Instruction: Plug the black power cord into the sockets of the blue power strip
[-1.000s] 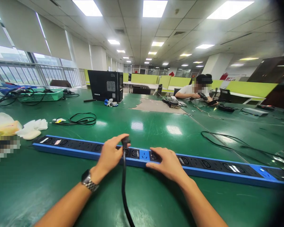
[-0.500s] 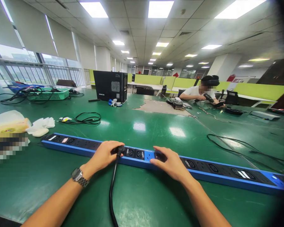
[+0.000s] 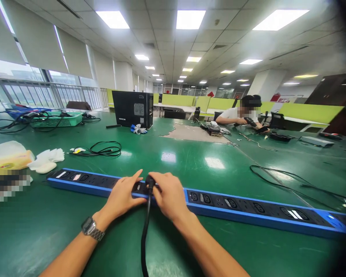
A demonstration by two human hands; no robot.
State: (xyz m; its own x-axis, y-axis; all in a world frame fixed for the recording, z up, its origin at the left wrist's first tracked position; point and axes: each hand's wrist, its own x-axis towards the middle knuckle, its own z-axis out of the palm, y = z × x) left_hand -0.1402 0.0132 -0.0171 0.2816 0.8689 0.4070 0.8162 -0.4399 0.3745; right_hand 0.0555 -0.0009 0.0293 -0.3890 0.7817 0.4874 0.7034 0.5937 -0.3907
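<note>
A long blue power strip [image 3: 225,209] with black sockets lies across the green table. Near its middle, a black plug [image 3: 150,181] stands over the sockets, its thick black cable [image 3: 145,238] running down toward me. My right hand [image 3: 168,192] is closed on the plug from the right. Whether the plug is seated in a socket is hidden by the fingers. Just left of it, my left hand [image 3: 123,195] rests at the strip with thumb and index finger spread apart on either side, a socket showing between them. A metal-band watch [image 3: 92,228] is on my left wrist.
Farther back stand a black computer case [image 3: 132,109] and a green basket [image 3: 57,118] with cables. A coiled black cable [image 3: 105,149] lies beyond the strip; loose cables [image 3: 294,181] lie at right. A person [image 3: 242,113] sits across the table holding a dark tool.
My right hand has moved left from the strip's blue section onto the plug. My left hand has let go of the plug and spread its fingers. The plug sits slightly farther right.
</note>
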